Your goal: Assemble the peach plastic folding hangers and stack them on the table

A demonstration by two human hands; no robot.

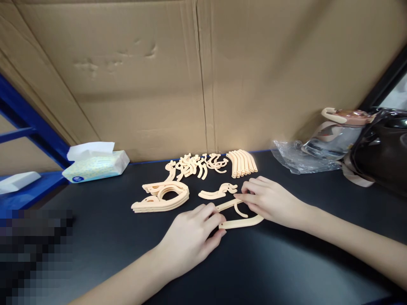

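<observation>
Black table (286,275), thin blue edge along the back. Left rear: tissue pack (101,166), one sheet sticking out. Left of centre: neat stack (159,206) of beige frames, round opening in the middle. Behind it: loose heap (191,164) of small beige hooks, some overlapping. Right of heap: curved strips (242,164) in a row, side by side. In front of these: a few small pieces (212,195) lying together. Right rear: crumpled clear plastic (288,159), flat on the top; bottle (330,137) overlaps it, can't tell if touching table. Dark bag (383,154) beside bottle.
</observation>
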